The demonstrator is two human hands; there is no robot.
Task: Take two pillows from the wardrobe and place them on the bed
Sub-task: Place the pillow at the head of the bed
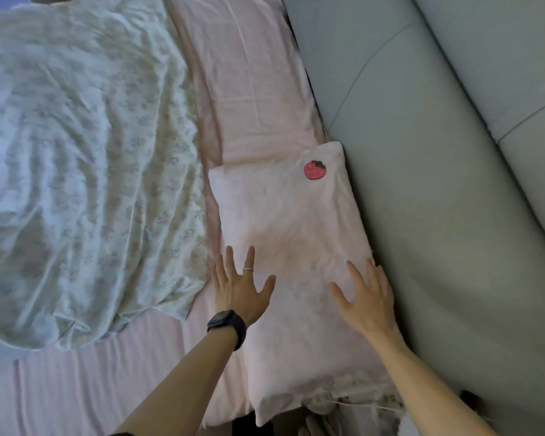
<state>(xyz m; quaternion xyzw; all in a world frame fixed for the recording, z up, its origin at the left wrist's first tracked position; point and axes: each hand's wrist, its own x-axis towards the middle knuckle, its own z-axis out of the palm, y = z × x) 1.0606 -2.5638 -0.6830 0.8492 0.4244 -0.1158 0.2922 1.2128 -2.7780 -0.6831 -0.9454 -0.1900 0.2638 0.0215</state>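
Observation:
A pale pink pillow (293, 234) with a red strawberry patch lies flat on the bed's pink sheet (76, 382), its long side against the grey padded headboard. My left hand (239, 284), with a ring and a black watch, rests open on the pillow's left edge, fingers spread. My right hand (370, 297) lies open on the pillow's right edge beside the headboard. Neither hand grips anything. A second, flatter pink pillow (249, 77) lies further along the headboard, beyond the first. The wardrobe is out of view.
A crumpled white floral duvet (76, 158) covers the left half of the bed. The grey padded headboard (438, 184) runs along the right. Frilly floral fabric (353, 401) shows at the pillow's near end.

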